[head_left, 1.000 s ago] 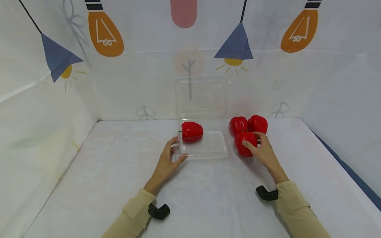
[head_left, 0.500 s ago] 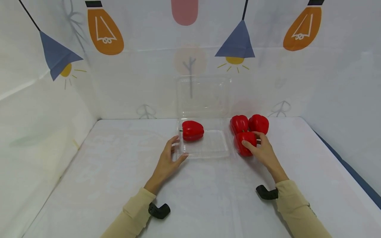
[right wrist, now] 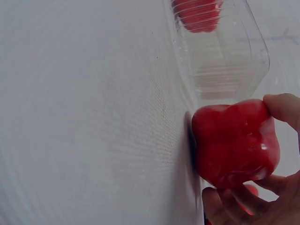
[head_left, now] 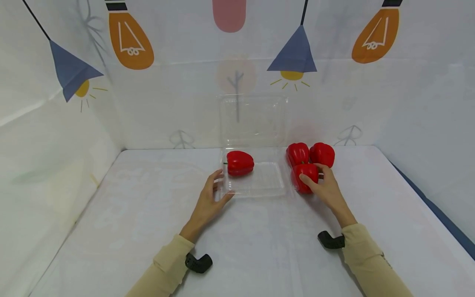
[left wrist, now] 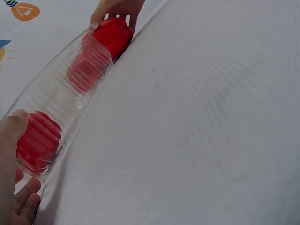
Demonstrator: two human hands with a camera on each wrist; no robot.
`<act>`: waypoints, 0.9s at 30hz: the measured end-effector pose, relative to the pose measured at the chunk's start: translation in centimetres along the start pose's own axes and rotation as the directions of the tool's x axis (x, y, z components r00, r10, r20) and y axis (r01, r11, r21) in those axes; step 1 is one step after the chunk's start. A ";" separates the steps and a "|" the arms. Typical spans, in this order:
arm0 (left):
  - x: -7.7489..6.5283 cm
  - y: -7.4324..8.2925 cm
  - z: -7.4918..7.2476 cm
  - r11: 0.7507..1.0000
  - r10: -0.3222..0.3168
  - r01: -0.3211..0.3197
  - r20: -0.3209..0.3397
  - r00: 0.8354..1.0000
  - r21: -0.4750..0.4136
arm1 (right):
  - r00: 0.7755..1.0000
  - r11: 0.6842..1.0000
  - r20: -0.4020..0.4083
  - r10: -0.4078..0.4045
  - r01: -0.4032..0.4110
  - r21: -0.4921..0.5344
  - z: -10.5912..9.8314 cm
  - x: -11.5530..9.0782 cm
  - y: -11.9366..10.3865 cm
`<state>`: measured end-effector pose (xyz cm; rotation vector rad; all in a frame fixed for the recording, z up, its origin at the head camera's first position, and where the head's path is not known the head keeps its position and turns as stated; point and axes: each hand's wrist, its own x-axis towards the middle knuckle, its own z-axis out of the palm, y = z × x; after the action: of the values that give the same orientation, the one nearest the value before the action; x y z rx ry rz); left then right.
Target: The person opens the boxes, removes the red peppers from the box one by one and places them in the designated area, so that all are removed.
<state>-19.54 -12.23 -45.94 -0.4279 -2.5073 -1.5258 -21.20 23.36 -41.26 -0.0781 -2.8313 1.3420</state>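
Note:
A clear plastic clamshell box stands unlatched at the back middle, its lid upright against the wall. One red bell pepper lies on its side in the left part of the box, stem to the left. My left hand holds the box's left end, thumb at the rim in the left wrist view. Just right of the box, my right hand grips another red bell pepper between thumb and fingers, close over the table. Behind it sit two more red bell peppers, side by side.
A white cloth covers the table. The back wall, printed with lamps and bulbs, rises right behind the box. Black wrist devices stick out from both sleeves.
My right hand, gripping the pepper, has shifted very slightly left toward the box. My left hand, the box and the other peppers have stayed in place.

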 end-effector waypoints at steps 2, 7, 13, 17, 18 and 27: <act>0.0 0.0 0.0 1.000 -0.006 0.006 -0.001 1.000 -0.003 | 1.000 1.000 -0.003 -0.007 0.007 -0.009 0.1 0.1 0.1; -0.1 0.0 -0.1 1.000 -0.008 0.008 -0.006 1.000 -0.018 | 1.000 0.999 -0.008 -0.027 0.027 -0.029 0.3 0.2 0.1; 0.0 0.0 0.0 1.000 0.012 -0.012 -0.011 1.000 -0.020 | 0.999 0.998 -0.007 -0.046 0.046 -0.040 0.2 0.1 0.1; 0.0 0.0 0.0 1.000 0.016 -0.016 -0.008 1.000 -0.014 | 0.999 0.998 -0.002 -0.053 0.053 -0.042 0.2 0.0 0.1; -0.1 0.0 0.0 1.000 0.018 -0.018 -0.008 1.000 -0.013 | 0.999 0.998 0.000 -0.055 0.055 -0.043 0.2 -0.1 0.0; 0.0 0.0 -0.1 1.000 0.016 -0.017 -0.013 1.000 -0.024 | 0.998 0.996 0.007 -0.069 0.070 -0.051 0.3 -0.3 -0.1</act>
<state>-19.50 -12.30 -45.92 -0.4399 -2.4720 -1.5490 -20.92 23.07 -41.32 0.0232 -2.8439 1.2586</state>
